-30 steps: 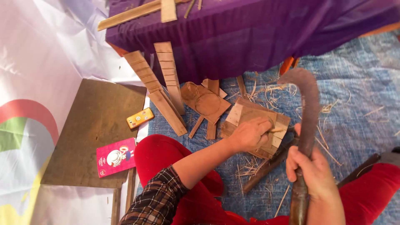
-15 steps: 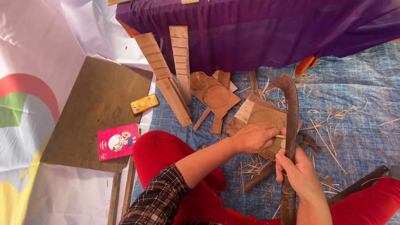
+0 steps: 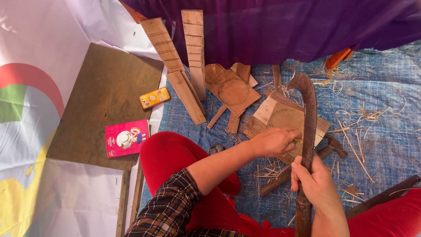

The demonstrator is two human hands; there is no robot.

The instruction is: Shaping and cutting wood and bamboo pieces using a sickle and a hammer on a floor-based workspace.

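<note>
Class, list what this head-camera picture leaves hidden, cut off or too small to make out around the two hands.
- Head view: the small yellow thing under the left hand is mostly covered by its fingers; its kind is unclear.
- The curved blade has its handle end cut off by the bottom edge, below the right hand.
- The wooden board is partly hidden by hand and blade.

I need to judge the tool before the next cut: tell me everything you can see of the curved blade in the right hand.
The curved blade is a long, dark, rusty-looking metal strip that hooks over to the left at its far tip. It stands nearly upright in the view, its edge crossing the wooden board. The right hand grips its lower part and handle; the left hand rests on the board just beside it. Its bottom end leaves the frame.
</note>
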